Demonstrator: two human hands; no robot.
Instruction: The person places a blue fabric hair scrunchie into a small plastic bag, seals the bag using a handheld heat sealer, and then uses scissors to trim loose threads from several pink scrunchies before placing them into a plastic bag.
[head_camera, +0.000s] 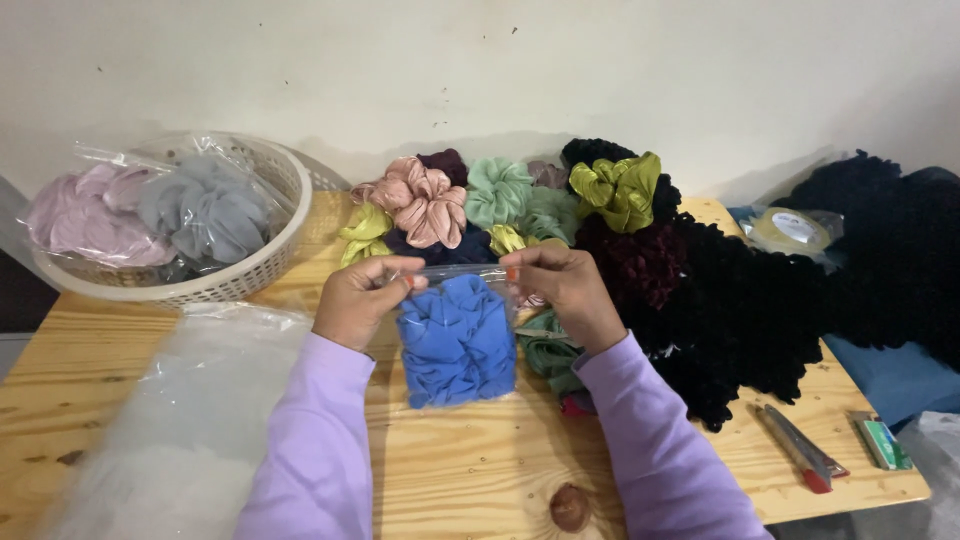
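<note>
Blue scrunchies (457, 340), bright cobalt w/ soft bunched folds, are sitting inside a clear plastic bag (455, 275) and filling most of it; fabric is pressing against the film, which is showing faint glare. Bag is lying flat near the middle of the wooden table (470, 460), top edge pointing toward the wall. Left hand (358, 300) is pinching the bag's upper left corner, fingers closed on the film; right hand (565, 285) is pinching the upper right corner the same way, so the top edge is stretching taut btwn them. Both arms are wearing lilac sleeves.

Just behind the bag, a heap of loose scrunchies is spreading along the wall: pink (425, 200), mint green (498, 190), olive-yellow satin (620, 190), yellow-green (365, 232), dark maroon (635, 262). Right of the right hand, a big pile of black velvet scrunchies (750, 320) is covering that end of the table. A green scrunchie (550, 352) is lying partly under the right wrist.

Left rear, a white plastic basket (250, 275) is holding bagged scrunchies in pale pink and grey. Front left, a stack of empty clear bags (190, 420) is resting on the table. Far right: tape roll (792, 230), red-tipped cutter (800, 450), small green box (882, 440).
</note>
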